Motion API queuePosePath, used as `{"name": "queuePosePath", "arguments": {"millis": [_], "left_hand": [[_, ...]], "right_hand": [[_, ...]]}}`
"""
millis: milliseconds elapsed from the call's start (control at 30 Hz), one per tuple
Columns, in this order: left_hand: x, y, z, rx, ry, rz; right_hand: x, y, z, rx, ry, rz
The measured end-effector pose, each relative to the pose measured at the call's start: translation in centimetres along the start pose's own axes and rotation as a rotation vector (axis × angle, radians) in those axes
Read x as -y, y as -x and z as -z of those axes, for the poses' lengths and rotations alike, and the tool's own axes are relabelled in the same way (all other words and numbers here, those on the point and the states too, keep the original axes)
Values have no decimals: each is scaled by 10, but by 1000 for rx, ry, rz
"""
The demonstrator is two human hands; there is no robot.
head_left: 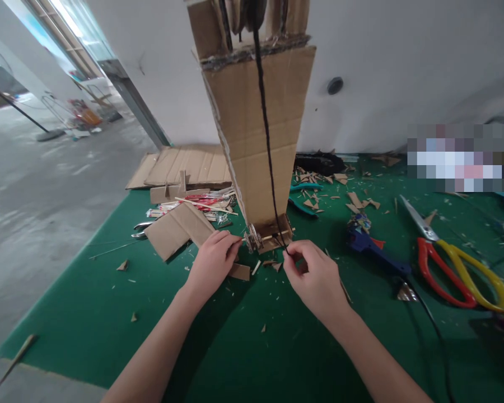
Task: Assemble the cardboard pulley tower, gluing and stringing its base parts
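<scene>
A tall cardboard tower (260, 117) stands upright on the green table. At its base is a small open cardboard box (289, 223), with a thin wooden stick (269, 238) running across it. A ragged round cardboard wheel (253, 237) sits near the stick's left end. My left hand (214, 257) pinches that left end, just beside the wheel. A black cord (267, 145) hangs down the tower's front from its top to the stick. My right hand (313, 271) is closed, thumb and fingertips pinching the cord's lower part in front of the box.
On the right lie red-and-yellow-handled scissors (445, 257) and a blue glue gun (378, 252) with a trailing cable. Teal-handled pliers (304, 198) rest behind the tower. Cardboard sheets (185, 165), wrapped sticks (197, 202) and scraps lie left. A white wall (373, 50) rises behind.
</scene>
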State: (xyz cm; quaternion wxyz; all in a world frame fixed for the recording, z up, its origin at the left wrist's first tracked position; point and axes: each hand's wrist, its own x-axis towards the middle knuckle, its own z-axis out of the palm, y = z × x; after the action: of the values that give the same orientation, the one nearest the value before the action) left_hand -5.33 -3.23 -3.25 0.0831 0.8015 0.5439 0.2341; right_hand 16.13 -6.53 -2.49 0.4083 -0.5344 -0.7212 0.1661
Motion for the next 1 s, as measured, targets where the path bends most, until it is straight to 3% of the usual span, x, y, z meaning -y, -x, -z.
{"name": "queuePosePath", "arguments": {"millis": [533, 733, 1000], "left_hand": [[-9, 3, 2, -87, 28, -113], [-13, 2, 6, -27, 48, -141], [-15, 3, 10, 67, 50, -27]], "right_hand": [[-1, 2, -5, -34, -40, -85], [0, 0, -5, -56, -53, -122], [1, -1, -4, -60, -109, -191]]}}
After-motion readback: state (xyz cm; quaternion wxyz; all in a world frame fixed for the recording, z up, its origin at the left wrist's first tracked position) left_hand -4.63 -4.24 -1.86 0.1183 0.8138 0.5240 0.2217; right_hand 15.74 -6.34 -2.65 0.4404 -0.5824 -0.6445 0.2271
